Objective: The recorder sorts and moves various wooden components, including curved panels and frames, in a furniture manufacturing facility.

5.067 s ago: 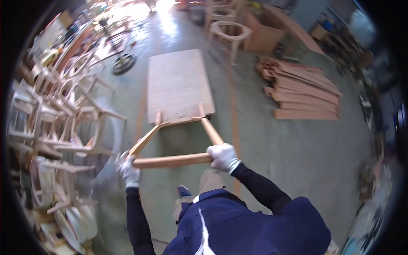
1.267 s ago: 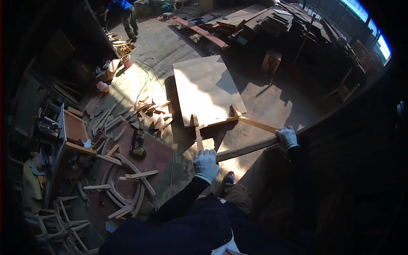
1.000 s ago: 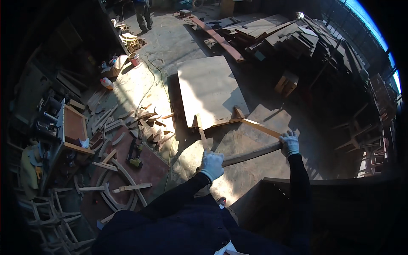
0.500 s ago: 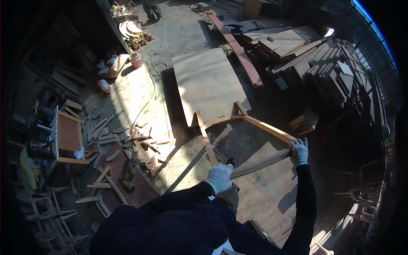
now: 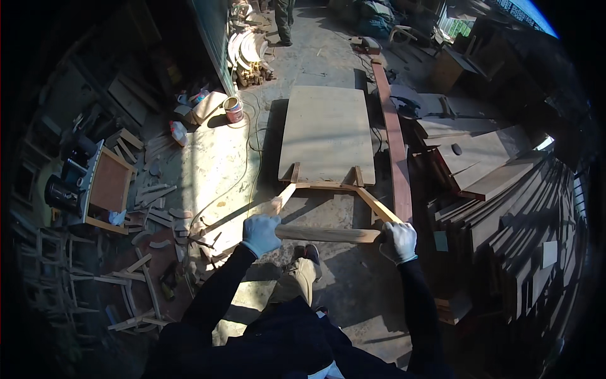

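Ahead of me lies a broad, pale flat board point(image 5: 327, 132) with rounded corners. A wooden handle frame point(image 5: 328, 235) runs from its near edge toward me: two slanting side bars joined by a thick crossbar. My left hand point(image 5: 261, 235), in a light work glove, is closed around the frame's near left corner. On the opposite corner my right hand point(image 5: 400, 242), gloved too, grips where the right bar meets the crossbar. Two short wooden uprights stand at the board's near edge. Whatever supports the board is hidden beneath it.
A long reddish beam point(image 5: 390, 132) lies right of the board. Stacked panels point(image 5: 505, 208) fill the right side. To the left are a paint bucket point(image 5: 233, 110), a plastic jug point(image 5: 178, 133), cables and scattered wood offcuts. A person's legs point(image 5: 284, 22) show at the far end.
My view has turned, and the board with its handle frame now points straight ahead instead of slanting. My hands keep hold of the frame and are nearly level. My foot shows farther forward.
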Demonstrator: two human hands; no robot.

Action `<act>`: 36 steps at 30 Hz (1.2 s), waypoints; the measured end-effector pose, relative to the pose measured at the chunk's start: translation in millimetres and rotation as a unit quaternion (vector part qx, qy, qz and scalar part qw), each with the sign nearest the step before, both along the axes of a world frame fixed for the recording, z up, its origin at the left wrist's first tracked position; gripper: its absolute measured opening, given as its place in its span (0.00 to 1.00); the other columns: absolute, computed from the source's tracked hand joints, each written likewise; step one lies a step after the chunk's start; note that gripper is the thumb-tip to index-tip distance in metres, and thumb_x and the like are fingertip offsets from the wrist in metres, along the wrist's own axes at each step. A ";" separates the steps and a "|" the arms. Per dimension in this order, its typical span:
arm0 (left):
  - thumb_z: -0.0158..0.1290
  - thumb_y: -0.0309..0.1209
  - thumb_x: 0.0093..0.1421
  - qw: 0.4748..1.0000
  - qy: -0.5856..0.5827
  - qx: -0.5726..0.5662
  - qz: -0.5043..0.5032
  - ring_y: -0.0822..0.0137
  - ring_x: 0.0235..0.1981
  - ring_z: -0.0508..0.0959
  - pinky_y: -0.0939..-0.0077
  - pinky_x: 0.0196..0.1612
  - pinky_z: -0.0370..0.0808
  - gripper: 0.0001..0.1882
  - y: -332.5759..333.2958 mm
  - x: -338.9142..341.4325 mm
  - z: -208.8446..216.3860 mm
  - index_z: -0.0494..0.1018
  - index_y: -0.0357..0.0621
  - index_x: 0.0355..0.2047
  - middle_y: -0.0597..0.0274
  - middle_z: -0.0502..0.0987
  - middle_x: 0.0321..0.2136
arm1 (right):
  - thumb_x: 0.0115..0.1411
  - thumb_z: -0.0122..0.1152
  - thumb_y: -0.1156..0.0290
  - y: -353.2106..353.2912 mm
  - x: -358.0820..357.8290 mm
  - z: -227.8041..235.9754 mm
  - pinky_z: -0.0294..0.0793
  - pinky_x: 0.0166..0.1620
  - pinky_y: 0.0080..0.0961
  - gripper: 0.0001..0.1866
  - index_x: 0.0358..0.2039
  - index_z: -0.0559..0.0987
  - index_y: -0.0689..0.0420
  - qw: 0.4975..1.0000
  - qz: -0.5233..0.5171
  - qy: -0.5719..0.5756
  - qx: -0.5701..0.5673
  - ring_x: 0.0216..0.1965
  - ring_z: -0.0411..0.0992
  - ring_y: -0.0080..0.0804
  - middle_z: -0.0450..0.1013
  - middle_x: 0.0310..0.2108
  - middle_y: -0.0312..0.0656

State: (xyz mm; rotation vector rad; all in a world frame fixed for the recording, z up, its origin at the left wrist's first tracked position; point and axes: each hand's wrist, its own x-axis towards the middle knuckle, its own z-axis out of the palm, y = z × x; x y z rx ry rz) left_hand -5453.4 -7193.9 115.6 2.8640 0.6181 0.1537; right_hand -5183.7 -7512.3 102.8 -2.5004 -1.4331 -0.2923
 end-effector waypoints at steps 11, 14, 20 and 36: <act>0.61 0.33 0.37 0.998 -0.037 0.029 0.031 0.50 0.30 0.81 0.52 0.32 0.75 0.14 256.4 402.1 -20.7 0.77 0.54 0.28 0.54 0.79 0.23 | 0.43 0.63 0.68 270.3 407.4 3.0 0.72 0.34 0.40 0.05 0.23 0.77 0.50 1.000 0.013 0.001 -0.005 0.29 0.77 0.45 0.76 0.23 0.43; 0.61 0.33 0.37 0.998 -0.053 0.031 0.031 0.50 0.29 0.82 0.52 0.32 0.75 0.14 320.1 507.3 -17.4 0.78 0.53 0.29 0.54 0.80 0.23 | 0.43 0.63 0.67 339.5 523.6 -6.2 0.72 0.36 0.40 0.07 0.26 0.78 0.50 1.000 0.016 -0.012 -0.022 0.30 0.78 0.44 0.77 0.25 0.44; 0.60 0.31 0.39 0.994 -0.098 0.038 0.033 0.53 0.28 0.82 0.58 0.31 0.78 0.27 448.7 710.4 -19.3 0.74 0.54 0.45 0.55 0.82 0.30 | 0.43 0.67 0.65 485.5 745.7 -11.7 0.71 0.40 0.38 0.12 0.31 0.78 0.48 0.999 0.021 -0.026 -0.035 0.35 0.78 0.42 0.78 0.29 0.42; 0.62 0.35 0.42 0.989 -0.101 0.073 0.080 0.56 0.25 0.81 0.58 0.29 0.75 0.24 811.9 1198.3 -35.3 0.76 0.50 0.44 0.56 0.79 0.24 | 0.42 0.63 0.71 893.9 1268.2 -8.1 0.71 0.45 0.40 0.12 0.31 0.78 0.50 0.996 0.043 -0.044 -0.062 0.38 0.77 0.43 0.78 0.32 0.42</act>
